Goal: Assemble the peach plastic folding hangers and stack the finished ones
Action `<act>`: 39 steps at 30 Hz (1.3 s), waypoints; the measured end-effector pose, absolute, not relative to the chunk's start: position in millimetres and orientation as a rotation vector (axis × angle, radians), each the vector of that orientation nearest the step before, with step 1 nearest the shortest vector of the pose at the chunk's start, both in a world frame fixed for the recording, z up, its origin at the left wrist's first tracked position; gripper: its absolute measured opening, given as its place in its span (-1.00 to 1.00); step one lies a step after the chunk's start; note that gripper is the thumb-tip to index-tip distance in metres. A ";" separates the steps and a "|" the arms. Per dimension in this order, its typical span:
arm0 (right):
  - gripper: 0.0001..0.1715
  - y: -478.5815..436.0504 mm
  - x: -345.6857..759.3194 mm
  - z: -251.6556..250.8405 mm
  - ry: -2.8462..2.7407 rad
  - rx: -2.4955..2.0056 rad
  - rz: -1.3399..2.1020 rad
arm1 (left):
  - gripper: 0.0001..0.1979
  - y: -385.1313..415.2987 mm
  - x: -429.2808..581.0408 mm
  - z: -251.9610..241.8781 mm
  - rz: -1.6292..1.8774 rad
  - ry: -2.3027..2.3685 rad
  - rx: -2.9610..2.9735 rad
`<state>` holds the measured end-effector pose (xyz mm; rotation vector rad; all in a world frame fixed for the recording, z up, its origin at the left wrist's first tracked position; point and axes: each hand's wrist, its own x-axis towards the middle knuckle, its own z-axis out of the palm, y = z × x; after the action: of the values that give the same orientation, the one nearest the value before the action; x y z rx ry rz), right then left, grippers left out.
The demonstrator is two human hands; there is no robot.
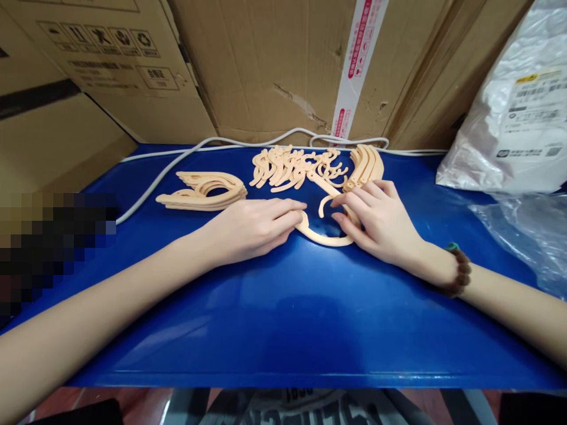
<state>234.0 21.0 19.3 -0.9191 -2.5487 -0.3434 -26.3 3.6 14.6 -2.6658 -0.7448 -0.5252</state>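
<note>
A curved cream-coloured piece (328, 240) lies low over the blue table (283, 319). My left hand (261, 227) pinches its rounded left end. At its right side, my right hand (381, 221) has its fingers closed on the piece, beside a small hook and a straight arm that reaches up and left. Behind my hands lies a heap of small curved pieces (283, 165). A stack of curved pieces (365, 165) sits just beyond my right fingers. To the left is another stack of larger looped pieces (199, 192).
Cardboard boxes (274, 71) stand along the back and left. A white cable (177, 156) runs across the table's rear and left side. A white plastic package (514, 118) rests at the back right, with clear plastic film (527, 236) in front of it.
</note>
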 end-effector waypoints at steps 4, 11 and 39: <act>-0.68 20.0 233.7 21.2 -2.587 -0.848 -0.283 | -0.78 7.7 -26.4 16.4 -0.487 -0.755 -2.609; -0.57 19.0 235.0 23.7 -2.631 -0.718 -0.235 | -0.79 3.5 -22.1 16.8 -0.498 -0.930 -2.578; -0.72 14.5 231.7 23.9 -2.740 -0.370 -0.695 | -0.78 -8.8 -11.0 13.2 -0.827 -1.479 -2.992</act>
<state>231.7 14.5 23.9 -0.3705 -2.7403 -0.6947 -11.0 -8.8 13.2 -2.9916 -1.4795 -0.8267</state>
